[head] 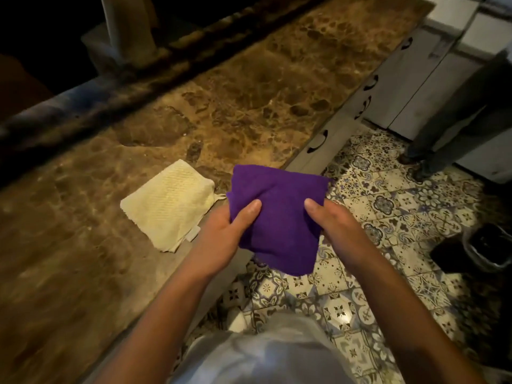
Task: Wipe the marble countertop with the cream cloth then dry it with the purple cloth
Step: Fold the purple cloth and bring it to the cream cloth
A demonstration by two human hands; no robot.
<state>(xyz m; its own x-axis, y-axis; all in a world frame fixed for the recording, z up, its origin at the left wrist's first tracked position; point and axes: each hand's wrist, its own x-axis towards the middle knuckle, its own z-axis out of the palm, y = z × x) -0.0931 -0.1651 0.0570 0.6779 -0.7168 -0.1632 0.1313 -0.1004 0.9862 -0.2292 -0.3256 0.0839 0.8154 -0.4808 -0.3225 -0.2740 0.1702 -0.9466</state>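
The purple cloth (279, 214) is folded and held in the air just off the counter's front edge, above the tiled floor. My left hand (221, 231) grips its left side with the thumb on top. My right hand (332, 220) grips its right side the same way. The cream cloth (169, 205) lies folded flat on the brown marble countertop (235, 106), close to the front edge and just left of my left hand, touching neither hand.
White cabinet doors with dark handles (318, 141) run under the counter. A patterned tile floor (388, 217) lies to the right. Another person's legs (443, 128) stand at the far right. A dark bin (487, 245) sits on the floor.
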